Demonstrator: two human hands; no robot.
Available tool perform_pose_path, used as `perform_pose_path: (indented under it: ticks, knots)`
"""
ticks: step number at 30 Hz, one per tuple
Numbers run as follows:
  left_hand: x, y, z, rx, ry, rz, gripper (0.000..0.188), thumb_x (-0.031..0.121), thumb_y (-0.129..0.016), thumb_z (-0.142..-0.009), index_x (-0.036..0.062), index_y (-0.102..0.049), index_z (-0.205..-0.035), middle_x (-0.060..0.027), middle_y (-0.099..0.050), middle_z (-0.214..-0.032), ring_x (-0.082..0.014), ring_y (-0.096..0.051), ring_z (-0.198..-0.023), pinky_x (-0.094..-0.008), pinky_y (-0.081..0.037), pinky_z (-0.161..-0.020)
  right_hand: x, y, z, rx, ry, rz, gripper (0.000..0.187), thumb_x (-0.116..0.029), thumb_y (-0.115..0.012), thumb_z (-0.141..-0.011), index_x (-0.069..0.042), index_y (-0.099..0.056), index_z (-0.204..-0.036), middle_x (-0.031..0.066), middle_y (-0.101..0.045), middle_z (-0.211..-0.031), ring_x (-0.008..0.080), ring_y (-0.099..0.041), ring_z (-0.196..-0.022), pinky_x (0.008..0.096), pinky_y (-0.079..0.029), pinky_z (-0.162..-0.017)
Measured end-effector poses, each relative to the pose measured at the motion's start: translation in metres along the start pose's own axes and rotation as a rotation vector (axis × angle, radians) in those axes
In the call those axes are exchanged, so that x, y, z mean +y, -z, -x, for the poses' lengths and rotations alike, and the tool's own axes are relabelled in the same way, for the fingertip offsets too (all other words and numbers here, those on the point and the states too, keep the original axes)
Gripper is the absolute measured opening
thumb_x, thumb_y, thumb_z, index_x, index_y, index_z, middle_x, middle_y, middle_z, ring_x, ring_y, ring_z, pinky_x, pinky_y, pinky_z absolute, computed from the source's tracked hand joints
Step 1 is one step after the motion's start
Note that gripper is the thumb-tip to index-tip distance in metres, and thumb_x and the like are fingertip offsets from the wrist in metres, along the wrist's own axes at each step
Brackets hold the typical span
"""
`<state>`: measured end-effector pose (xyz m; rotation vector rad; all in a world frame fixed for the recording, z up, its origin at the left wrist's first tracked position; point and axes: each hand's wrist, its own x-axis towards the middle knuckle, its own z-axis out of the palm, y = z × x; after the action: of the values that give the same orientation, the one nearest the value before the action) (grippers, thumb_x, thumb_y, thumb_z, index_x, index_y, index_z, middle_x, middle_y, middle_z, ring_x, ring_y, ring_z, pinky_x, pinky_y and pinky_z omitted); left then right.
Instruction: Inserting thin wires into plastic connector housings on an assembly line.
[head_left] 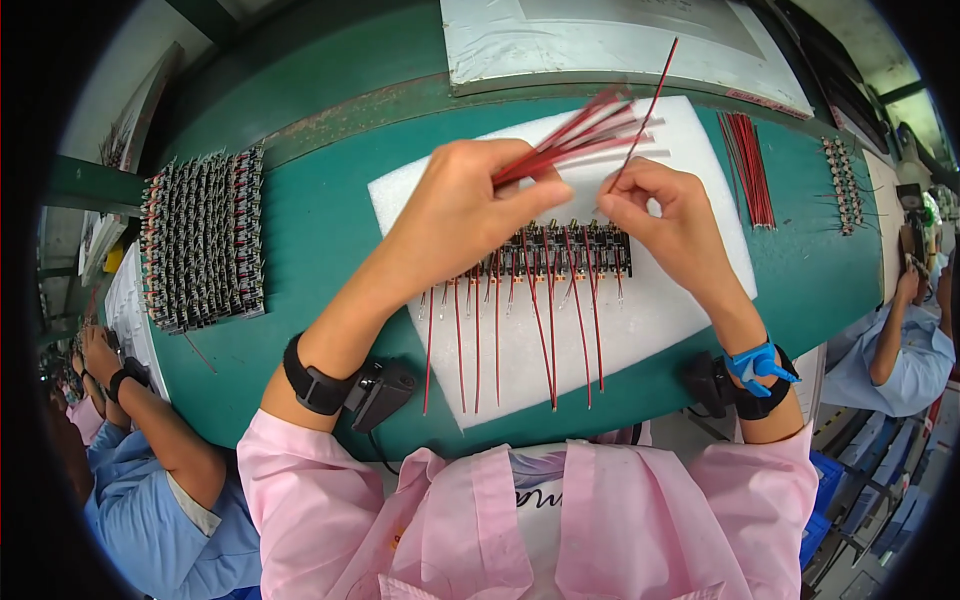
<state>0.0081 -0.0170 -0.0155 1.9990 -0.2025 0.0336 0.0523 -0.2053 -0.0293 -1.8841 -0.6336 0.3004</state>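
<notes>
My left hand (480,195) is closed round a bundle of red and black wires (575,140), whose far ends are blurred by motion. Between thumb and fingers, my right hand (660,205) pinches a single red-black wire (655,100) that slants up and away. Below both hands lies a row of small dark circuit boards (565,252) on a white foam sheet (655,345). Several red wires (540,330) hang from that row toward me across the foam. Part of the row is hidden behind my left hand.
A large block of stacked circuit boards (205,240) stands on the green table (320,200) at left. To the right lie a wire bundle (748,170) and a strip of small parts (842,187). A white panel (620,45) lies behind. Co-workers in blue (160,480) sit on both sides.
</notes>
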Motion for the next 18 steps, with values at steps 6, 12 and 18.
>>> perform_pose_path:
  ticks: [6, 12, 18]
  knots:
    - [0.0013, 0.0078, -0.0009, 0.131, 0.022, 0.040, 0.023, 0.018, -0.060, -0.073, -0.0052, -0.057, -0.076, 0.0024, -0.037, -0.051, -0.0049, -0.031, -0.048, -0.0227, -0.026, -0.041, 0.0141, 0.0065, 0.0069, -0.051, -0.011, 0.123, 0.007, 0.001, -0.055, -0.070, 0.001, -0.049, -0.069, 0.0012, -0.045, -0.063, 0.0080, -0.035, -0.056, 0.0209, -0.031, -0.051]
    - [0.0002, 0.0063, -0.0003, 0.145, 0.017, 0.056, 0.024, 0.018, -0.060, -0.074, -0.0053, -0.058, -0.076, 0.0033, -0.038, -0.052, -0.0043, -0.031, -0.048, -0.0223, -0.025, -0.041, 0.0124, 0.0040, 0.0047, -0.065, 0.029, 0.148, 0.006, 0.002, -0.054, -0.071, 0.002, -0.049, -0.069, 0.0024, -0.044, -0.063, 0.0089, -0.035, -0.056, 0.0214, -0.031, -0.051]
    - [-0.0004, 0.0083, -0.0009, 0.126, 0.029, 0.034, 0.023, 0.017, -0.059, -0.074, -0.0057, -0.057, -0.076, 0.0023, -0.042, -0.053, -0.0041, -0.033, -0.050, -0.0216, -0.027, -0.042, 0.0134, 0.0035, 0.0041, -0.067, 0.048, 0.163, 0.005, 0.002, -0.053, -0.071, 0.003, -0.048, -0.070, 0.0030, -0.043, -0.063, 0.0095, -0.035, -0.056, 0.0216, -0.031, -0.050]
